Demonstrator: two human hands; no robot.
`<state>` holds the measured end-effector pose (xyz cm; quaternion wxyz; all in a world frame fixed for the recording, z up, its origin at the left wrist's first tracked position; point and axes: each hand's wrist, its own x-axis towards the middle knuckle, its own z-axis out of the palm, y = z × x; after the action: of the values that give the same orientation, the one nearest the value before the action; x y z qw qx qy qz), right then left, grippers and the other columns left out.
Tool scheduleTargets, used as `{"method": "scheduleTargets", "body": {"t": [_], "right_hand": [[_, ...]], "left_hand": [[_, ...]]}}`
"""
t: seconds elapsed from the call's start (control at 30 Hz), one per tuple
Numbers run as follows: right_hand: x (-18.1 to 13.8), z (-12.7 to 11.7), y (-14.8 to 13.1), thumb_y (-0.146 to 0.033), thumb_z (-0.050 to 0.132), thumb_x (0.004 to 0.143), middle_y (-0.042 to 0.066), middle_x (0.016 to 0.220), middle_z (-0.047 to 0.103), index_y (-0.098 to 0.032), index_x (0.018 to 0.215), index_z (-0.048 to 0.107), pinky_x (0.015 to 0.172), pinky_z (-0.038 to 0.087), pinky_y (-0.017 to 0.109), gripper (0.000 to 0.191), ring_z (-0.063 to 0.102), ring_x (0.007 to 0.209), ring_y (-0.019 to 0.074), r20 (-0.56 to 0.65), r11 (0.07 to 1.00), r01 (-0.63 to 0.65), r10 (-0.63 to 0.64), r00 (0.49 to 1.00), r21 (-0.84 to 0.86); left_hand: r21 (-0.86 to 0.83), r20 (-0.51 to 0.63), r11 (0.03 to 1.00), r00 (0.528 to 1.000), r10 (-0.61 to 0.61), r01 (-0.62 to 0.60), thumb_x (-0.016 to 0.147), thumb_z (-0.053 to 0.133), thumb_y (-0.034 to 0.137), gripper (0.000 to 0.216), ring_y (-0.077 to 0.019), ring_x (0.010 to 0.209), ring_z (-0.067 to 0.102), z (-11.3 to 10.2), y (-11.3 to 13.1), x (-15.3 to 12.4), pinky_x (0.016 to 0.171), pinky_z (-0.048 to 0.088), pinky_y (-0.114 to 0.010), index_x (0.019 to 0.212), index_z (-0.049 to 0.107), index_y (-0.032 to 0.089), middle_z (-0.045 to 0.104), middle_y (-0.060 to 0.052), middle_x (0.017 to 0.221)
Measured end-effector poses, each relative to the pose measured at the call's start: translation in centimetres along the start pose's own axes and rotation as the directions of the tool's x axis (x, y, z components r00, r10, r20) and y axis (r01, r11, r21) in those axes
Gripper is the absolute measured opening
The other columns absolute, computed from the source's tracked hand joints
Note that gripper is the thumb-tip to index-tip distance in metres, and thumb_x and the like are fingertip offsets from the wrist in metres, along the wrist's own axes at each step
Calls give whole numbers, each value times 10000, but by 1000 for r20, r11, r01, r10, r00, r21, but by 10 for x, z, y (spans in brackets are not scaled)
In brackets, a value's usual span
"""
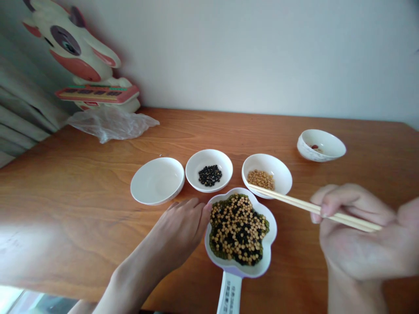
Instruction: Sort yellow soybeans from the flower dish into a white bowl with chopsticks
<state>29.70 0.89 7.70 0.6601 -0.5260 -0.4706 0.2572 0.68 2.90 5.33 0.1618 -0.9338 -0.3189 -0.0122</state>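
Note:
My right hand (356, 226) grips a pair of light wooden chopsticks (291, 200). Their tips are at the near rim of a white bowl (284, 176) that contains yellow soybeans (261, 179). With fingers closed on its left rim, my left hand (186, 226) steadies a flower-shaped ladle (272, 226), white inside with a purplish outside. Mixed in it are soybeans, black beans and small green beans (238, 229). The ladle's handle, bearing a printed paper strip (231, 292), points toward me. A second white bowl (209, 155) has black beans (210, 175) in it.
Left of the black beans stands a white bowl (157, 181) with no beans visible inside. Farther back on the right is a patterned bowl (322, 144) with a few small reddish pieces. A crumpled clear plastic bag (111, 124) and a cow-shaped toy keyboard (98, 93) occupy the back left, near a curtain (26, 109).

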Motion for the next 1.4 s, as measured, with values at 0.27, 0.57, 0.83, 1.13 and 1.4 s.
{"method": "scheduleTargets", "body": {"t": [0.27, 0.57, 0.83, 1.13, 1.4], "right_hand": [[-10, -5, -7, -700, 62, 1047, 47, 502, 506, -217, 537, 550, 549, 340, 368, 855, 474, 512, 186, 334, 975, 2, 74, 940, -221], [-11, -1, -1, -802, 56, 986, 50, 511, 513, -219, 539, 533, 520, 370, 355, 875, 487, 515, 181, 468, 966, -117, 216, 857, -232], [2, -6, -9, -719, 210, 1024, 48, 518, 503, -230, 544, 577, 542, 381, 369, 778, 500, 540, 196, 483, 968, -186, 247, 840, -171], [-10, 15, -2, -726, 169, 1038, 30, 615, 508, -232, 619, 573, 597, 356, 356, 763, 474, 614, 192, 666, 938, -297, 337, 665, -178], [-14, 16, 3, -707, 101, 1048, 22, 649, 519, -227, 666, 560, 624, 336, 358, 766, 491, 643, 187, 712, 933, -249, 359, 604, -259]], "left_hand": [[16, 45, 1000, 999, -12, 12, 1067, 284, 40, 358, -249, 925, 723, -6, 2, -1, 735, 605, -373, 1198, 614, 85, 726, -135, 1020], [-4, 21, 1000, 1000, 11, -11, 1089, 349, 75, 318, -296, 1087, 709, 17, 2, -8, 885, 621, -452, 1332, 546, 18, 726, -192, 1110], [17, 21, 1000, 1000, -2, 1, 1077, 301, 68, 349, -278, 997, 727, 11, 2, -7, 806, 623, -416, 1289, 578, 68, 732, -165, 1087], [-19, 136, 1000, 991, -14, 17, 1086, 242, 61, 387, -253, 909, 727, -4, 1, 0, 782, 608, -405, 1261, 587, 74, 725, -156, 1064], [-41, 172, 999, 985, -12, 19, 1076, 281, 57, 378, -275, 936, 736, -5, 0, 2, 757, 621, -414, 1272, 605, 65, 729, -177, 1110]]}}
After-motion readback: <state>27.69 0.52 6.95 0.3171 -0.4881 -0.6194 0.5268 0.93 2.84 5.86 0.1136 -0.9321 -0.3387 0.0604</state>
